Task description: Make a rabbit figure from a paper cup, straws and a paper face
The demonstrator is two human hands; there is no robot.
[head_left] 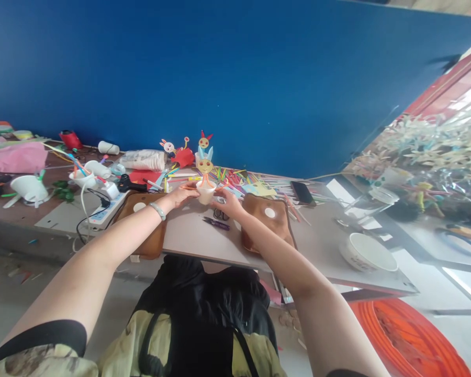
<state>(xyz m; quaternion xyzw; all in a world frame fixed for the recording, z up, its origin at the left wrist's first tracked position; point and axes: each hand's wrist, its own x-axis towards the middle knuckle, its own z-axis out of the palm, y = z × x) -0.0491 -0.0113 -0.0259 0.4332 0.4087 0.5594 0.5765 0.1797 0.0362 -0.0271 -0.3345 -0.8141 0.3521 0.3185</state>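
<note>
"One paper cup (206, 196), where?"
"Between left hand (186, 195) and right hand (228, 204), over the surface (188, 235). Base contact: can't tell."
"Fingers?"
"Both sets at its sides; clamped or just touching, can't tell. Some fingertips hidden."
"Other occlusions?"
"Scissors (221, 214) partly behind right hand. Brown pad (275, 221) partly under right forearm. Far-right clutter (435, 152) blurred. Sleeves (43, 348) cut off."

A blue wall (259, 78) is bordered by a long, grey-topped table (317, 235). Beneath it, a greyish floor (8, 293) is seen; the far right is brightly lit.
</note>
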